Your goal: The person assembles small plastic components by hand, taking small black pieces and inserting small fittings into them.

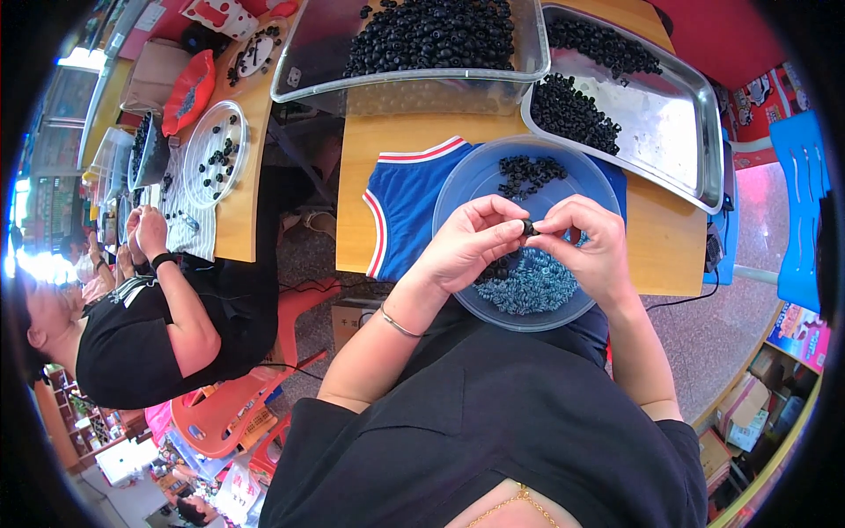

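Observation:
A small black round plastic piece [529, 227] is pinched between the fingertips of both my hands, above a translucent blue round basin [453, 189]. My left hand [462, 245] is closed on its left side, thumb and forefinger together. From the right, my right hand [591, 251] grips it with thumb and fingers; its far side is hidden by the fingertips. In the basin lie a heap of small bluish coiled springs [532, 286] and a cluster of small black parts [528, 174]. A few larger black pieces show partly under my left hand.
Behind the basin stands a clear bin [414, 88] of black round pieces. A metal tray [678, 132] with black parts is at the far right. Blue cloth [405, 198] lies on the wooden table [352, 238]. To the left, a co-worker [158, 334] sits near a white lid [231, 167].

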